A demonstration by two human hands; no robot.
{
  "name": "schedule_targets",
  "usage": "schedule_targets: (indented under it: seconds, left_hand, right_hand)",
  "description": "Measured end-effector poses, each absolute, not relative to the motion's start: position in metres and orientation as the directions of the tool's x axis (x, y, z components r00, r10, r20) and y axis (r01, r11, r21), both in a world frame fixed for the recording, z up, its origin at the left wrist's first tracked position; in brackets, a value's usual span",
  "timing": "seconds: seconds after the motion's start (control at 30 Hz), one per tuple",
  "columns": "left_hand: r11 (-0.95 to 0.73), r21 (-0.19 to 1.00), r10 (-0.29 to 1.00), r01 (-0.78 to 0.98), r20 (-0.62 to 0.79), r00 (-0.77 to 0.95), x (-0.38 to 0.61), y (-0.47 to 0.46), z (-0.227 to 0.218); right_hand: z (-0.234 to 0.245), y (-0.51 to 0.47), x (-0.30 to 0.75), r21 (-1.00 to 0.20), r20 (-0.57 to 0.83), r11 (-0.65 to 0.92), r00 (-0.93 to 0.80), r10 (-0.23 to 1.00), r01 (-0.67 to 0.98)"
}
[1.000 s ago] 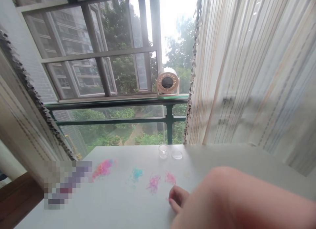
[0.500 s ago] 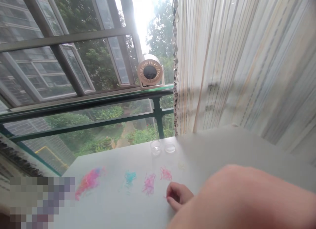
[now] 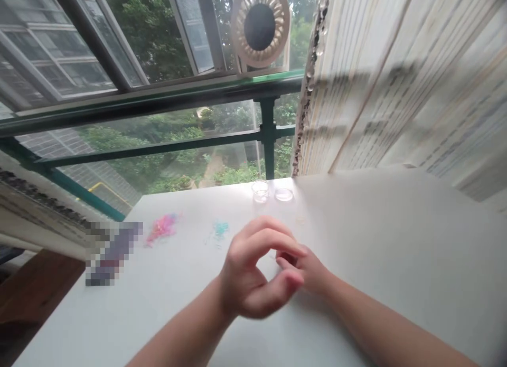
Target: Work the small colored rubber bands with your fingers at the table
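In the head view my left hand (image 3: 259, 274) is raised over the white table (image 3: 166, 314). Its fingers and thumb curve into a C with a gap between the tips, and nothing shows in it. Just behind those tips, my right hand (image 3: 311, 269) rests low at the tabletop, its fingers pinched together. A faint pale bit pokes out of that pinch, too small to name. Beyond the hands lies a small teal pile of thin strands or bands (image 3: 221, 229). Further left is a larger pink, orange and blue pile (image 3: 161, 229). A very pale pile (image 3: 300, 219) lies behind my right hand.
Two small clear round containers (image 3: 260, 191) stand side by side at the table's far edge. A blurred-out object (image 3: 116, 256) lies at the left edge. Behind are a green railing (image 3: 267, 140), a round fan-like device (image 3: 259, 26) and a striped curtain (image 3: 356, 82).
My left hand has come into view and moved up to my right hand, now covering the two pink piles. The view has tipped downward. My right hand stays pinched at the table.
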State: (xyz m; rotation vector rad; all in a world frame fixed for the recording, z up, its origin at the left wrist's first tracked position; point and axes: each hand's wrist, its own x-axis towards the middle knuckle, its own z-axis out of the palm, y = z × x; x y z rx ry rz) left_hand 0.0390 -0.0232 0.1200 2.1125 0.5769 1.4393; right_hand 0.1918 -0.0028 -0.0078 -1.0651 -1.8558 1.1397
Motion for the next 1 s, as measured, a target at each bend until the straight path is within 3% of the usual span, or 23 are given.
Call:
schedule_targets:
  seconds: [0.13, 0.23, 0.53, 1.0]
  left_hand:
    - [-0.649, 0.635, 0.76, 0.419, 0.563, 0.325, 0.013, -0.006, 0.056]
    - [-0.55, 0.656, 0.835, 0.518, 0.445, 0.323, 0.003, -0.007, 0.026]
    - [-0.457, 0.754, 0.883, 0.472, 0.322, 0.341, 0.004, -0.003, 0.014]
    - [-0.491, 0.773, 0.865, 0.403, 0.375, 0.334, 0.001, -0.002, 0.006]
  right_hand:
    - [-0.011, -0.002, 0.194, -0.936, 0.122, 0.258, -0.468, 0.875, 0.239]
    - [-0.01, -0.002, 0.194, -0.946, 0.074, 0.215, -0.483, 0.873, 0.244]
    - [-0.005, -0.002, 0.192, -0.947, 0.093, 0.219, -0.453, 0.887, 0.235]
    - [-0.003, 0.0, 0.192, -0.977, 0.072, 0.145, -0.4, 0.914, 0.157]
